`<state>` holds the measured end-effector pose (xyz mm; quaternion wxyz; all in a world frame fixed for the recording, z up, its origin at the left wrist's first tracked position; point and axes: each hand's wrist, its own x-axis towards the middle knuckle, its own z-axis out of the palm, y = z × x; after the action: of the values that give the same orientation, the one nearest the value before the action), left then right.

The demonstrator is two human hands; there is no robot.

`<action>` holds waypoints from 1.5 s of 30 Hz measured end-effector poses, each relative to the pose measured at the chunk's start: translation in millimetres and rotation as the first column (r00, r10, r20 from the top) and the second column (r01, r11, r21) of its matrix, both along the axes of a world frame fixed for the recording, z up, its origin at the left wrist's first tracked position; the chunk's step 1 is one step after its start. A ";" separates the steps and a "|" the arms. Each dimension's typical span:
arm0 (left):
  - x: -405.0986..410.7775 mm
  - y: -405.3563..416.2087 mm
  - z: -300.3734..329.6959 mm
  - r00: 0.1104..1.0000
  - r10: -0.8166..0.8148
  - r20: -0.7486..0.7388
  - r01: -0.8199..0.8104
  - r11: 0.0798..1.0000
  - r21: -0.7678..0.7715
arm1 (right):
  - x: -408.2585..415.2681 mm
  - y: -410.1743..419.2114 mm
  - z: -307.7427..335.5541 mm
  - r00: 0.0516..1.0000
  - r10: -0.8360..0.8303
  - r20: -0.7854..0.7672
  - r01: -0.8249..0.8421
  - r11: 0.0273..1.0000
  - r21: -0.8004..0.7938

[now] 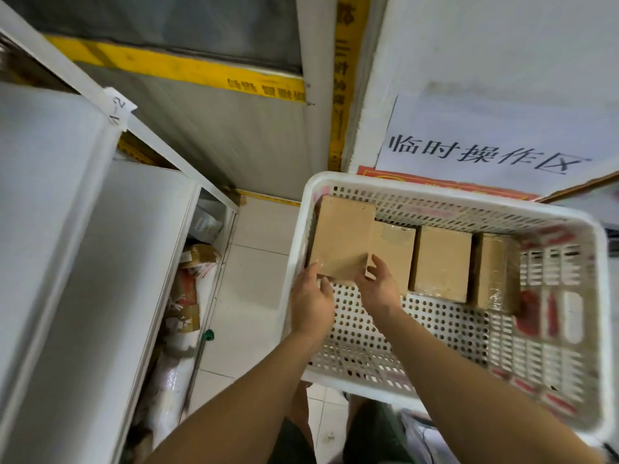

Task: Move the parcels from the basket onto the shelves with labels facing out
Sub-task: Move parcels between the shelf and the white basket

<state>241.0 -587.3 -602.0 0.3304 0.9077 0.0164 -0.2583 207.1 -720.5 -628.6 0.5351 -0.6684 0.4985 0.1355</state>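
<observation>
now both hands are in the white basket (335,182). the left hand (311,304) and the right hand (378,289) hold the near bottom edge of a brown parcel (341,239) at the basket's far left corner. the fingers (376,262) of each hand pinch one bottom corner, so the parcel sits between them and tips up. three more brown parcels (442,259) lie in a row to its right. white shelves (100,229) stand to the left.
</observation>
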 end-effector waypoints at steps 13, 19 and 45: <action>5.6 72.6 193.7 0.966 -0.086 0.242 0.053 0.989 0.141 | 8.5 9.0 229.2 0.640 0.749 0.170 -0.653 0.647 -0.393; -15.5 157.9 293.1 0.874 0.190 0.448 -0.238 0.970 0.054 | 44.3 89.6 330.3 0.297 0.938 0.179 -0.735 0.344 -0.584; -142.3 592.7 493.1 0.313 0.591 0.744 -0.862 0.506 -0.039 | 44.2 587.1 522.2 -0.470 0.814 0.342 -0.625 -0.033 -0.780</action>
<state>98.7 5.4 -108.9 0.2157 0.8635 0.3595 0.2804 251.3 -133.3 -106.4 0.3461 -0.8101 -0.4662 0.0810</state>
